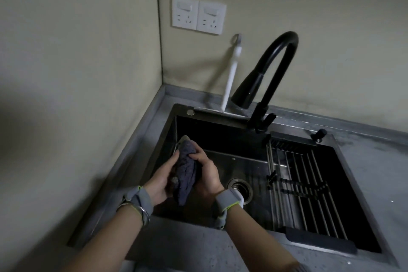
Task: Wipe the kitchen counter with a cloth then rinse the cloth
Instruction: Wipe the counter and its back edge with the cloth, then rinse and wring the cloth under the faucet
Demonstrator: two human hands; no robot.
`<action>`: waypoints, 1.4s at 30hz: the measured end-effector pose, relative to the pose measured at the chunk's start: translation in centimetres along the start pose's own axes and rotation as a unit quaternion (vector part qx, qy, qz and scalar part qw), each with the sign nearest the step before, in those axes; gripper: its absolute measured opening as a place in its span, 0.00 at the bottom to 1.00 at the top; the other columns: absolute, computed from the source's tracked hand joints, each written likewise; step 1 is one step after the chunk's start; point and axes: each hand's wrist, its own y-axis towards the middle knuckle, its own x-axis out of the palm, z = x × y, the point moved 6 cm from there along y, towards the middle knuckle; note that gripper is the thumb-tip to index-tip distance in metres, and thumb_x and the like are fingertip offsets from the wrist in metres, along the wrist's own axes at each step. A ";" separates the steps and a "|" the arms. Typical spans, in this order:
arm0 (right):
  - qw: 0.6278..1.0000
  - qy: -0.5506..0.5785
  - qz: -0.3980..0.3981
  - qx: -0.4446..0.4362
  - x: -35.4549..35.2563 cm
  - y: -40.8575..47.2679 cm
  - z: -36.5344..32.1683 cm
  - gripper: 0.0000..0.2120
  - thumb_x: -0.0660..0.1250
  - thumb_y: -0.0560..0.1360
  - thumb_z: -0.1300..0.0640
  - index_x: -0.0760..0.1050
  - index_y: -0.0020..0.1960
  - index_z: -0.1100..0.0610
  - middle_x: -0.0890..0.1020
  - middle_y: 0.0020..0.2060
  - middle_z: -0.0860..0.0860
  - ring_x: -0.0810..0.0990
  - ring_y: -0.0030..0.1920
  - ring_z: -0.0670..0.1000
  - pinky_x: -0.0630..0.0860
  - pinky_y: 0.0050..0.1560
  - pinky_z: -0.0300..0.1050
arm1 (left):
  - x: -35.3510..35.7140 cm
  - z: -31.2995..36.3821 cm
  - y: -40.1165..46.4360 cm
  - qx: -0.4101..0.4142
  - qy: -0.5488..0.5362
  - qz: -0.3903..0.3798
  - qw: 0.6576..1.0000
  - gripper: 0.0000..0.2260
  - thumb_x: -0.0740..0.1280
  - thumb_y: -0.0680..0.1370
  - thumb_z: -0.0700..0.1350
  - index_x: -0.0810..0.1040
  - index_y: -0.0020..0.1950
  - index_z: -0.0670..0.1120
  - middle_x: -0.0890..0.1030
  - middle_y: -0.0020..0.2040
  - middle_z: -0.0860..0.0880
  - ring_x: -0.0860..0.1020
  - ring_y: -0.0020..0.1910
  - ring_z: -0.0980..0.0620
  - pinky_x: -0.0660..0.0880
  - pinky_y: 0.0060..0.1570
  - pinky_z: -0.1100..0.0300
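Observation:
A dark blue-grey cloth (185,170) is bunched lengthwise between both hands, over the left part of the black sink (223,137). My left hand (162,180) grips its left side. My right hand (207,173) grips its right side with fingers curled over the top. The black gooseneck faucet (262,79) stands behind the sink, its spray head aimed down and left of the hands' far side. No water stream is visible. The grey counter (375,161) surrounds the sink.
A metal roll-up drying rack (304,187) covers the sink's right half. The drain (241,189) lies right of my right wrist. A white squeegee (229,79) leans against the back wall. Two wall sockets (198,15) sit above. A wall stands close on the left.

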 end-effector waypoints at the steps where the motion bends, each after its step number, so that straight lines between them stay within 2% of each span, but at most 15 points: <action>1: 1.000 -0.012 0.002 -0.008 -0.5 0.1 -0.9 0.23 0.54 0.76 0.67 0.66 0.70 0.58 0.73 0.64 0.62 0.72 0.63 0.61 0.71 0.62 0.51 | 1.1 0.4 0.3 0.002 -0.010 -0.012 1.000 0.22 0.62 0.76 0.61 0.80 0.53 0.43 0.83 0.47 0.41 0.80 0.48 0.44 0.77 0.49 0.51; 5: 0.996 -0.080 0.001 -0.049 -2.3 0.6 -4.8 0.21 0.57 0.77 0.67 0.68 0.68 0.56 0.75 0.62 0.59 0.75 0.60 0.57 0.74 0.60 0.47 | 5.3 1.9 1.8 0.006 0.002 -0.059 0.998 0.23 0.62 0.75 0.62 0.79 0.56 0.44 0.83 0.51 0.40 0.79 0.54 0.42 0.73 0.60 0.46; 9: 0.975 -0.198 0.009 -0.102 -4.6 1.3 -8.5 0.21 0.61 0.77 0.68 0.67 0.69 0.58 0.76 0.60 0.55 0.76 0.58 0.50 0.75 0.55 0.37 | 8.5 2.8 3.1 0.031 0.018 -0.049 0.998 0.17 0.61 0.77 0.60 0.78 0.51 0.48 0.84 0.43 0.45 0.81 0.46 0.48 0.76 0.43 0.55; 13: 0.945 -0.295 0.005 -0.144 -6.4 1.7 -12.1 0.14 0.63 0.78 0.59 0.75 0.63 0.59 0.80 0.57 0.54 0.78 0.57 0.46 0.72 0.64 0.42 | 11.2 2.7 4.1 0.014 -0.012 -0.059 0.998 0.19 0.60 0.78 0.60 0.79 0.48 0.45 0.85 0.38 0.44 0.84 0.37 0.47 0.75 0.38 0.56; 14: 0.907 -0.372 0.047 -0.193 -7.4 2.0 -13.9 0.13 0.64 0.77 0.58 0.78 0.60 0.60 0.81 0.55 0.54 0.78 0.56 0.47 0.72 0.64 0.45 | 12.0 2.9 4.4 0.006 -0.023 -0.065 0.998 0.20 0.60 0.78 0.60 0.80 0.47 0.44 0.85 0.38 0.43 0.84 0.36 0.47 0.75 0.38 0.56; 17: 0.706 -0.585 0.218 -0.335 -10.1 2.4 -18.9 0.12 0.66 0.76 0.60 0.79 0.57 0.60 0.80 0.56 0.56 0.75 0.59 0.57 0.70 0.61 0.51 | 13.2 3.2 5.5 -0.006 -0.072 -0.076 0.994 0.21 0.62 0.76 0.59 0.81 0.49 0.41 0.84 0.43 0.42 0.82 0.42 0.46 0.75 0.46 0.55; 18: 0.659 -0.629 0.247 -0.329 -10.9 3.1 -20.1 0.15 0.66 0.75 0.60 0.76 0.61 0.59 0.77 0.60 0.56 0.72 0.63 0.58 0.67 0.62 0.52 | 13.5 3.3 6.0 -0.006 -0.097 -0.079 0.992 0.21 0.63 0.77 0.59 0.81 0.50 0.41 0.83 0.43 0.42 0.80 0.43 0.46 0.75 0.47 0.55; 20: 0.613 -0.706 0.255 -0.248 -12.8 4.7 -21.4 0.23 0.63 0.76 0.59 0.67 0.70 0.56 0.68 0.69 0.54 0.63 0.70 0.57 0.60 0.67 0.52 | 13.9 3.6 6.4 -0.008 -0.151 -0.090 0.984 0.20 0.62 0.78 0.58 0.80 0.50 0.40 0.83 0.42 0.43 0.80 0.43 0.47 0.74 0.47 0.56; 23: 0.598 -0.759 0.218 -0.137 -14.9 6.6 -21.7 0.26 0.60 0.76 0.59 0.59 0.73 0.56 0.62 0.72 0.53 0.58 0.72 0.55 0.57 0.69 0.50 | 14.5 4.1 7.1 -0.003 -0.181 -0.103 0.978 0.20 0.61 0.78 0.57 0.79 0.50 0.40 0.84 0.41 0.43 0.80 0.43 0.48 0.74 0.47 0.56; 28: 0.575 -0.766 0.232 -0.170 -15.1 5.9 -20.9 0.19 0.60 0.75 0.62 0.69 0.66 0.61 0.69 0.66 0.54 0.68 0.65 0.56 0.62 0.64 0.46 | 14.5 4.3 7.6 -0.003 -0.177 -0.092 0.980 0.20 0.61 0.78 0.57 0.78 0.53 0.41 0.82 0.46 0.42 0.78 0.46 0.46 0.74 0.48 0.55; 31: 0.554 -0.782 0.239 -0.156 -15.6 5.4 -20.1 0.22 0.60 0.75 0.59 0.66 0.68 0.58 0.68 0.67 0.53 0.65 0.67 0.53 0.58 0.66 0.44 | 14.2 4.4 7.7 -0.018 -0.173 -0.093 0.980 0.20 0.61 0.78 0.57 0.78 0.55 0.41 0.81 0.49 0.41 0.78 0.48 0.46 0.74 0.49 0.54; 34: 0.572 -0.762 0.243 -0.182 -15.4 5.4 -20.3 0.29 0.61 0.74 0.61 0.58 0.73 0.57 0.62 0.71 0.52 0.58 0.72 0.53 0.56 0.70 0.46 | 13.6 4.4 7.9 -0.032 -0.142 -0.089 0.985 0.20 0.62 0.78 0.56 0.77 0.59 0.41 0.80 0.55 0.40 0.78 0.50 0.45 0.74 0.49 0.53; 36: 0.577 -0.757 0.245 -0.185 -15.1 5.7 -20.7 0.31 0.61 0.74 0.62 0.56 0.74 0.58 0.63 0.71 0.54 0.59 0.72 0.55 0.56 0.71 0.47 | 13.2 4.5 8.1 -0.036 -0.133 -0.078 0.987 0.21 0.63 0.78 0.56 0.76 0.60 0.41 0.80 0.57 0.40 0.78 0.51 0.45 0.74 0.50 0.54; 39: 0.573 -0.758 0.258 -0.176 -15.2 6.2 -21.7 0.29 0.60 0.74 0.64 0.58 0.74 0.58 0.63 0.70 0.55 0.60 0.70 0.56 0.58 0.69 0.49 | 12.9 4.5 8.3 -0.041 -0.137 -0.063 0.988 0.21 0.63 0.78 0.56 0.75 0.61 0.41 0.79 0.57 0.40 0.78 0.52 0.44 0.73 0.54 0.52; 42: 0.589 -0.751 0.258 -0.151 -15.3 6.8 -22.0 0.25 0.59 0.74 0.66 0.63 0.70 0.60 0.66 0.67 0.56 0.63 0.68 0.57 0.62 0.66 0.50 | 12.7 4.5 8.6 -0.048 -0.129 -0.062 0.988 0.22 0.63 0.78 0.56 0.75 0.63 0.40 0.78 0.61 0.40 0.76 0.57 0.43 0.71 0.58 0.51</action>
